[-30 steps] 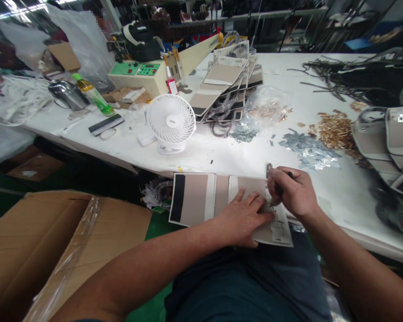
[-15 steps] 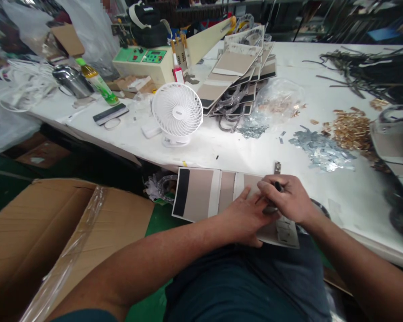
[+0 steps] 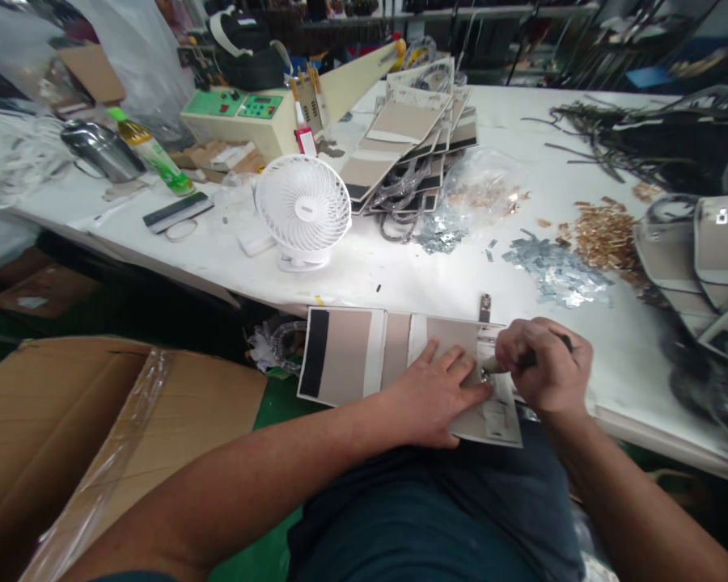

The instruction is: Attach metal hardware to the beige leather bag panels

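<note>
beige card with white bands and one black stripe at its left end, the flat folded panel [image 3: 364, 356] lies at the lower centre of the frame, half on the near edge of the white table [image 3: 400, 275] and half over the person's lap. a small printed label sits near its right end, but the print is too small to read. no brand name or other writing can be read anywhere; the green control panel on the cream machine [image 3: 248, 117] at the upper left has red buttons and a display, the markings illegible.

the left hand [image 3: 433, 392] lies flat on the panel's right part, fingers spread and pressing it down. the right hand [image 3: 546, 364] is just beside it, fingers closed around a dark slim tool [image 3: 525, 360] whose tip meets the panel next to the left fingertips. a small metal clip [image 3: 485, 307] lies on the table just above the panel's top edge.

above, near the centre, stands a white desk fan [image 3: 303, 210]. a stack of similar panels [image 3: 406, 145] rests behind it. silver metal pieces [image 3: 552, 271] and gold metal pieces [image 3: 603, 234] are heaped at the right. a green bottle [image 3: 151, 153] lies at the upper left, and a cardboard box [image 3: 97, 436] fills the lower left.
</note>
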Tool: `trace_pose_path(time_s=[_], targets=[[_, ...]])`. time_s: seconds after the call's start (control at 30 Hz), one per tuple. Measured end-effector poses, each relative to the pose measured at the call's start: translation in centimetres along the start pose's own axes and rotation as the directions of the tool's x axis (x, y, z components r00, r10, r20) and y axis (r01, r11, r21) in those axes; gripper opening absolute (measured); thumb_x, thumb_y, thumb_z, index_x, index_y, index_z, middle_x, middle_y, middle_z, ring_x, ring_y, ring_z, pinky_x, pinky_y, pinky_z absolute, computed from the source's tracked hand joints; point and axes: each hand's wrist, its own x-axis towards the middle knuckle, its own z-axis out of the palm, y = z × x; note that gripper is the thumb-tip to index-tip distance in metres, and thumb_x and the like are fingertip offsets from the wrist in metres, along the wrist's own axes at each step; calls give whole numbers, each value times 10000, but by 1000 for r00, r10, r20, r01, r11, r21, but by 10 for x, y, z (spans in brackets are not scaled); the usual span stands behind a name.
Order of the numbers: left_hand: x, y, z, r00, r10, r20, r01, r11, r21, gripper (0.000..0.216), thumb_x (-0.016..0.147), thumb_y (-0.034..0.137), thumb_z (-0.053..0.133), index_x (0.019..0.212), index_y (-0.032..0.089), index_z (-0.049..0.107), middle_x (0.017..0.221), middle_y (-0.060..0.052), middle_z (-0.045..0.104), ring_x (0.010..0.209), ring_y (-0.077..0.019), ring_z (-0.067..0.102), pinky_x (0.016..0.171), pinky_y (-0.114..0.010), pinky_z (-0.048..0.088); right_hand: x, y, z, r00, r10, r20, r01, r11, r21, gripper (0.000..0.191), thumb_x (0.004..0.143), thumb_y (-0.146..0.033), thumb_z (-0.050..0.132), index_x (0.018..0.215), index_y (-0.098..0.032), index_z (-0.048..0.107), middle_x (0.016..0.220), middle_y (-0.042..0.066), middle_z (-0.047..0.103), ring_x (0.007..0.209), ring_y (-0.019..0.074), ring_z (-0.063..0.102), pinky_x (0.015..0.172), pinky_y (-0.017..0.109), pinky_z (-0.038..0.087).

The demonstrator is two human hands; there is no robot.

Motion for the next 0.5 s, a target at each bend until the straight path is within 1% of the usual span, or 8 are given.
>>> trace_pose_path(time_s=[0.1,0.17,0.23,0.33,0.37,0.43,0.47,0.5], targets=[[-1,3,-2,1000,-9,6,8,999,32,921,826,516,842,1617,223,472,1622,-219,464,1564,-435,342,1299,-701,239,-7,19,-8,999,36,31,-37,999,37,456,1027,-379,692,615,-234,563,562,-9,521,503,157,492,499,317,368],[-2,4,-1,1000,-19,7,19,999,51,922,833,524,839,1620,224,463,1636,-217,454,1578,-435,332,1303,-697,239,-10,20,-15,998,47,29,-47,999,13,460,1035,-373,687,612,-228,575,567,-2,542,504,157,493,506,322,369],[-3,5,1,1000,-19,7,18,998,66,926,840,518,839,1625,213,453,1656,-229,433,1591,-438,325,1307,-695,235,-15,12,-22,999,44,-31,-43,998,34,457,1026,-367,698,609,-228,573,563,-6,535,496,158,497,497,322,369],[-7,9,3,1000,-8,14,7,997,75,909,861,487,828,1629,186,447,1673,-250,414,1599,-441,329,1311,-691,241,-30,-9,-36,991,51,-126,-46,998,48,456,1000,-388,736,609,-226,566,568,-12,522,499,158,500,493,314,386],[-8,10,3,1000,-10,16,9,997,76,887,871,473,817,1623,177,453,1673,-252,419,1596,-440,336,1310,-692,247,-38,-16,-42,987,85,-136,-80,996,40,458,994,-408,747,615,-224,569,577,-9,531,507,158,504,498,310,399],[-11,13,3,1000,-21,12,20,997,75,831,895,451,782,1609,162,470,1670,-246,436,1588,-435,353,1305,-695,266,-60,-23,-53,967,221,-131,-222,975,2,471,993,-484,746,636,-220,589,583,0,546,511,163,510,495,303,418],[-12,14,3,1000,-27,5,26,997,73,801,907,443,762,1601,159,480,1667,-238,450,1580,-430,367,1302,-694,279,-74,-22,-57,940,315,-133,-320,947,-16,486,986,-531,744,645,-217,598,578,2,546,506,164,509,482,297,415],[-14,15,3,999,-33,-9,34,997,66,768,918,440,741,1590,161,494,1661,-225,467,1572,-424,383,1298,-691,295,-90,-19,-60,899,415,-142,-422,906,-24,507,973,-577,745,648,-215,603,569,2,541,496,163,503,469,291,410]])
